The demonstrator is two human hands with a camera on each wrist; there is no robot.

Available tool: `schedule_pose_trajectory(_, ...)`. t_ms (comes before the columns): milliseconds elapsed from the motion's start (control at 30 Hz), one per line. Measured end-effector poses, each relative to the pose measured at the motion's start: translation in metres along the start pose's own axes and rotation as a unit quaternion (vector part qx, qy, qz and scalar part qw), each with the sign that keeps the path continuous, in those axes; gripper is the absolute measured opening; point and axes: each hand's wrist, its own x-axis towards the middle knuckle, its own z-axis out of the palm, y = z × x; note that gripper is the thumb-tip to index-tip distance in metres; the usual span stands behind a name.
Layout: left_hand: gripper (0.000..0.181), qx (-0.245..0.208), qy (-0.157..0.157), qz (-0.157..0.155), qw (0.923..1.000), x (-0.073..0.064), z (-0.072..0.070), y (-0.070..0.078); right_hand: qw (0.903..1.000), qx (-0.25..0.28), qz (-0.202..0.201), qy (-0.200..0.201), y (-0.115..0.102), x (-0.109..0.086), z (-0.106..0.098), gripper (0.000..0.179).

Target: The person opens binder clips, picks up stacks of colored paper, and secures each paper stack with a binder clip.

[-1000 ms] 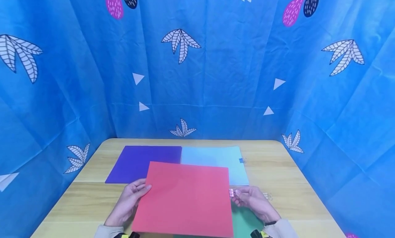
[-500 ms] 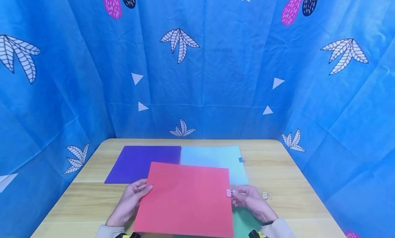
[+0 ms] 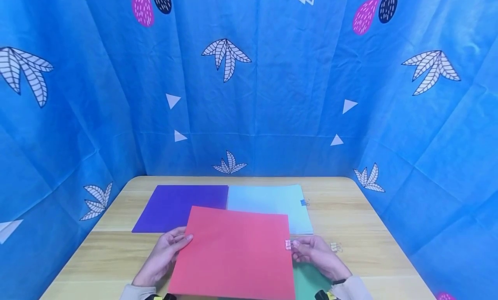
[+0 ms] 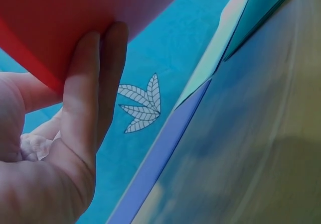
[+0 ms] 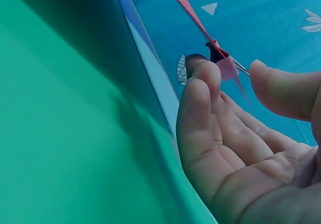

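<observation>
Red paper (image 3: 233,252), tilted above the table, fills the lower middle of the head view. My left hand (image 3: 165,254) grips its left edge, thumb on top; in the left wrist view, fingers (image 4: 83,83) lie against its underside. At the right edge sits a pink binder clip (image 3: 288,244), its jaws over the paper's edge. My right hand (image 3: 315,252) pinches the clip's wire handles between thumb and fingers. In the right wrist view the pink clip (image 5: 225,66) shows on the edge of the red paper (image 5: 188,3), between thumb and fingertips.
Purple paper (image 3: 183,205) and light blue paper (image 3: 268,200) lie behind, the latter with a blue binder clip (image 3: 304,202). Green paper (image 3: 305,278) lies partly under the red paper. A pale yellow binder clip (image 3: 333,247) rests on the wooden table (image 3: 365,265), right of my right hand.
The pink binder clip has moved left, from beside the red paper's right edge to over it, with my right hand still on its handles. My left hand has stayed almost still.
</observation>
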Motion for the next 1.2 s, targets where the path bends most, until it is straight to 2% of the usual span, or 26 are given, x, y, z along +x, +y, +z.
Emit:
schedule_pose_trajectory(200,0.070,0.010,-0.020,-0.004,0.9997,-0.002,-0.006,-0.004,0.9997,0.004,-0.006,-0.022,0.000,0.000,0.000,0.037)
schedule_pose_trajectory(333,0.072,0.013,-0.035,-0.013,0.9992,-0.003,-0.009,-0.006,0.9995,-0.002,-0.004,-0.030,-0.001,0.000,0.000,0.044)
schedule_pose_trajectory(500,0.075,0.024,-0.048,-0.022,0.9983,-0.004,-0.013,-0.002,0.9992,-0.030,0.010,-0.025,-0.006,0.002,0.001,0.052)
schedule_pose_trajectory(733,0.076,0.040,-0.048,-0.023,0.9978,-0.009,-0.021,0.005,0.9967,-0.075,0.012,-0.029,-0.018,0.009,0.008,0.045)
schedule_pose_trajectory(867,0.074,0.044,-0.059,-0.019,0.9971,-0.016,-0.034,0.006,0.9951,-0.090,0.019,-0.037,-0.026,0.013,0.016,0.045)
schedule_pose_trajectory(1033,0.070,0.041,-0.106,-0.013,0.9934,-0.028,-0.056,0.008,0.9932,-0.097,0.029,-0.057,-0.031,0.022,0.030,0.041)
schedule_pose_trajectory(1100,0.070,0.039,-0.121,-0.019,0.9918,-0.034,-0.066,0.010,0.9928,-0.098,0.030,-0.062,-0.031,0.026,0.038,0.038)
schedule_pose_trajectory(1200,0.072,0.048,-0.123,-0.031,0.9908,-0.042,-0.081,0.015,0.9921,-0.101,0.028,-0.068,-0.032,0.033,0.051,0.034)
